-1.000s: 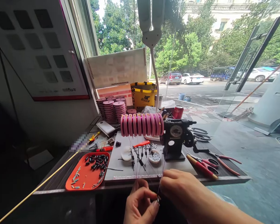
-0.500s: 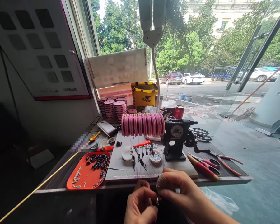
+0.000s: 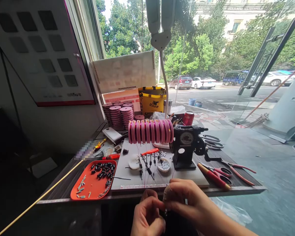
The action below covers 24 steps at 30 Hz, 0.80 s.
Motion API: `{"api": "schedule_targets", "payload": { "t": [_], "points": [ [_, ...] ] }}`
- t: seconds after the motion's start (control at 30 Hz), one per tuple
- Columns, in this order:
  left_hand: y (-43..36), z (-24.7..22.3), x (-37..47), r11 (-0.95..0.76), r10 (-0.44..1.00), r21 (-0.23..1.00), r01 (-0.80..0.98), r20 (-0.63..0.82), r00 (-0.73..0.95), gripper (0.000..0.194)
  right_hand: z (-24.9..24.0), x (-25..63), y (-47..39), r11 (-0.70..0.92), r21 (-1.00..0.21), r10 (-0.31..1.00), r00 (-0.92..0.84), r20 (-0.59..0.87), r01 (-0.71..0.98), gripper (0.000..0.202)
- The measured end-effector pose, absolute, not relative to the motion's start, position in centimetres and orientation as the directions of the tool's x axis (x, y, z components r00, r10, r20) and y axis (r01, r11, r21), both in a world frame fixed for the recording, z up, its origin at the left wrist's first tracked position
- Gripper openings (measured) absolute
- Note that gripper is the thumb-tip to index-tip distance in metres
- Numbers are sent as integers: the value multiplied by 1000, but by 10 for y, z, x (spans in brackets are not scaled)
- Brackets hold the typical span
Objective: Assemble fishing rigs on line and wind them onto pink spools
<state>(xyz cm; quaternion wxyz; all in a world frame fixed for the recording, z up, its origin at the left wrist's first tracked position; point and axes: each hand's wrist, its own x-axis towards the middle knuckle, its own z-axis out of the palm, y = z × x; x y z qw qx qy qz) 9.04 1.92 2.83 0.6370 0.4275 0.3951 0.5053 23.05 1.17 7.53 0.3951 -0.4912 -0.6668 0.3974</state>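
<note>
My left hand (image 3: 148, 214) is closed in a pinch at the bottom middle, in front of the table edge. A small shiny metal piece (image 3: 165, 212) shows at its fingertips; its exact kind is too small to tell. My right hand (image 3: 184, 200), with wrapping on a finger, is pinched against the left fingertips, and what it holds is hidden. Beyond them stands a black hand-cranked winder (image 3: 185, 147) carrying a row of pink ring spools (image 3: 151, 131). Thin lines run down from the spools, with black slim pieces (image 3: 149, 171) hanging on them over a white board (image 3: 127, 182).
At left lies an orange tray (image 3: 76, 190) with black and metal small parts. White beads fill a small dish (image 3: 163, 165). Scissors (image 3: 225, 175) and pliers (image 3: 238, 170) lie at right. Behind are stacked pink spools (image 3: 126, 114), a yellow bag (image 3: 152, 103) and a red can (image 3: 188, 118).
My right hand has shifted slightly left, and its fingertips now meet the left ones, covering more of the metal piece. The left hand has hardly moved.
</note>
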Motion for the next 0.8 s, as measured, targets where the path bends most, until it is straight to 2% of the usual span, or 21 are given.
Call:
{"api": "schedule_targets", "payload": {
  "t": [0.27, 0.53, 0.67, 0.8],
  "points": [
    [19, 28, 88, 132, 981, 952, -277, -85, 175, 19, 73, 231, 12, 161, -942, 978, -175, 112, 295, 11],
    [19, 28, 87, 113, 978, 950, -291, -54, 202, 17, 82, 230, 10, 273, -870, 949, -262, 174, 411, 15],
    [21, 23, 87, 120, 971, 944, -307, -47, 236, 7, 82, 228, 12, 295, -839, 942, -287, 175, 457, 16],
    [23, 19, 91, 141, 965, 918, -370, -45, 256, 28, 80, 229, 11, 268, -884, 949, -265, 172, 384, 17]
  ]
}}
